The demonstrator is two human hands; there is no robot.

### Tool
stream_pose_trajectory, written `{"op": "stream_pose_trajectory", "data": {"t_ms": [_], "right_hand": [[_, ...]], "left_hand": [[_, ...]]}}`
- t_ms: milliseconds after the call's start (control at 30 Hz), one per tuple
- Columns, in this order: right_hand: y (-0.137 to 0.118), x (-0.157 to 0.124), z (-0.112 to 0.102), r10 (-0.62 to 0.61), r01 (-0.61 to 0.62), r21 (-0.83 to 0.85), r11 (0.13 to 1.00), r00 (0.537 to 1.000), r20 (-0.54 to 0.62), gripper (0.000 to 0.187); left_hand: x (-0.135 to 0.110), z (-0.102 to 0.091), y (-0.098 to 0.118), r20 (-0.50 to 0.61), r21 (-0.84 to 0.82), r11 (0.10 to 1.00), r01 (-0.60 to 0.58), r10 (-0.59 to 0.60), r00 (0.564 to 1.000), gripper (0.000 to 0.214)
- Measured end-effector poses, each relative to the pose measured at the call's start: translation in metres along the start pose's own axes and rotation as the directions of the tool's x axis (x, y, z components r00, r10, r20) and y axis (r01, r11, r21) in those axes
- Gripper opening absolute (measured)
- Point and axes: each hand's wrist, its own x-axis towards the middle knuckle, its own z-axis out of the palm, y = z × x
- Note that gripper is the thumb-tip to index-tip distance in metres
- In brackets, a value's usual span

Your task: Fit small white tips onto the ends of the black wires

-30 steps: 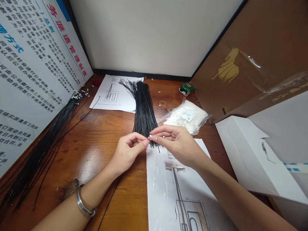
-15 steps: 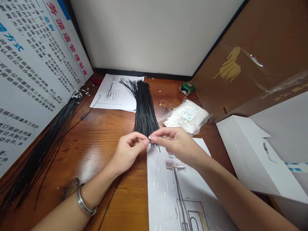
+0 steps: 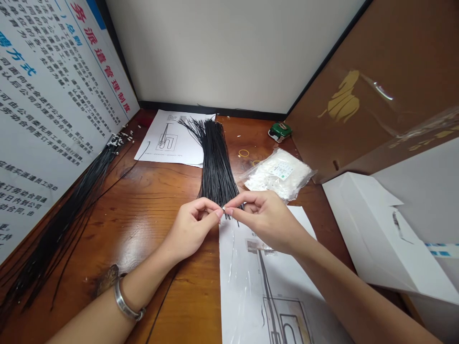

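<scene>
white bit between left grip and right grip: mostly covered, too small to identify. black strand cut at bottom edge. near ends of wire bundle partly hidden behind both. bag label unreadable.

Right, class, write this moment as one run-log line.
left hand: pinching, held item unclear; right hand: pinching small white piece; black wire bundle: beyond hands; clear bag: right of bundle

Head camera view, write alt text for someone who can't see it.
A person's left hand and right hand meet at a tiny white piece by a bundle of black wires on a wooden table. A printed sheet lies below the hands.
</scene>
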Motion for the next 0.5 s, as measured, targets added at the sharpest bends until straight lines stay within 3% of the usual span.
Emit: {"op": "stream_pose_trajectory", "data": {"t_ms": [267,500], "right_hand": [[0.0000,0.0002,0.0012,-0.002,0.000,-0.039,0.999,0.999,-0.055,0.017],[0.0012,0.0020,0.0033,-0.012,0.016,0.035,0.999,0.995,-0.100,0.015]], "left_hand": [[-0.0006,0.0014,-0.0024,-0.001,0.015,1.000,-0.006,0.006,1.000,0.015],[-0.0007,0.0019,-0.0001,-0.031,-0.074,0.997,0.030,-0.032,0.999,0.012]]}}
